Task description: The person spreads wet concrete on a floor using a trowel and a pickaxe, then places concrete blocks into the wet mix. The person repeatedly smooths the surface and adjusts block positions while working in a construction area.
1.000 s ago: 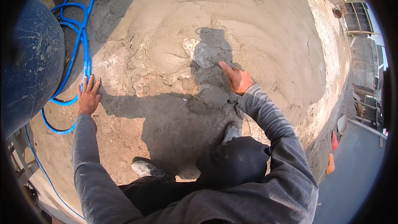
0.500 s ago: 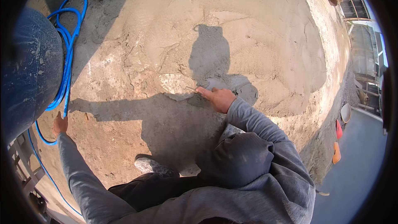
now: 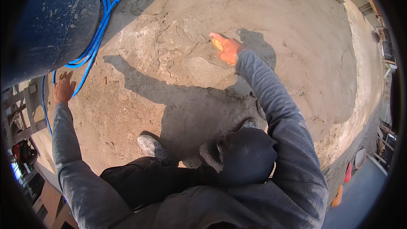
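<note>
Mortar (image 3: pixel 305 46) spreads across the far and right ground; laying looks well along, though ridges suggest smoothing is unfinished, and the near-left ground (image 3: pixel 114 118) lies bare. The right hand (image 3: pixel 229 51) grips a yellow-handled tool (image 3: pixel 218 44) over it. The left hand (image 3: pixel 63 88), fingers parted, seemingly empty, is beside the blue hose (image 3: pixel 98 34).

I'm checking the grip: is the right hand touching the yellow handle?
Touching: the head view shows the right hand closed around the yellow handle.
</note>
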`<state>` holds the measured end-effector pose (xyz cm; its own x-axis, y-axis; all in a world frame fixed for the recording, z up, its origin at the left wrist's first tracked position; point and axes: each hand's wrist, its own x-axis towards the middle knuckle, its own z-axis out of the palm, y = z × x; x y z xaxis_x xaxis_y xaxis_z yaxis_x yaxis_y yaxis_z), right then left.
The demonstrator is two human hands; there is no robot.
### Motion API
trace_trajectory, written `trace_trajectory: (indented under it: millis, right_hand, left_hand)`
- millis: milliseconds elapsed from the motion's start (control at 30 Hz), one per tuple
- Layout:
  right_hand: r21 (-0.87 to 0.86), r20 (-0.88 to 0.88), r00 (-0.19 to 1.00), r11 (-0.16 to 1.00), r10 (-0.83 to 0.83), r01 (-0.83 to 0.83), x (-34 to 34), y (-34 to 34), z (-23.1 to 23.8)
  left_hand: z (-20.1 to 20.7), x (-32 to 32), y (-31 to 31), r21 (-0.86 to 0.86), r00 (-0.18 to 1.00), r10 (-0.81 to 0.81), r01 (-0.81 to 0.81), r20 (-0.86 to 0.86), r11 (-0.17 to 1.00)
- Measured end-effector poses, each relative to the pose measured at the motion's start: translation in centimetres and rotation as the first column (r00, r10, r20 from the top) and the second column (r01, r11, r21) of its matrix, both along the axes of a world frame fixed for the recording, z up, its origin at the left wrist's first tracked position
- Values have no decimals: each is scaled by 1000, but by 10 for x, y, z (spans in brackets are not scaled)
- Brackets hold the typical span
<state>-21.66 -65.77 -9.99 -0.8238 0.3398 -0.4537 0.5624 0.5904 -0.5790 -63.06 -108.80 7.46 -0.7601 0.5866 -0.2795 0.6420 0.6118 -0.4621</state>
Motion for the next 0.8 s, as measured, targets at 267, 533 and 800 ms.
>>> trace_trajectory:
  millis: [267,533,800]
  right_hand:
    - [119,246,946,962,209,-244,76,-17,37]
    - [248,212,967,965,-140,86,266,-85,22]
    - [297,-49,14,-1,-999,955,600,-46,-21]
  left_hand:
    - [-28,-7,2,344,993,-96,114,-69,932]
    - [-73,-1,31,177,967,-254,252,-9,951]
    - [-68,33,37,-20,945,-311,314,97,949]
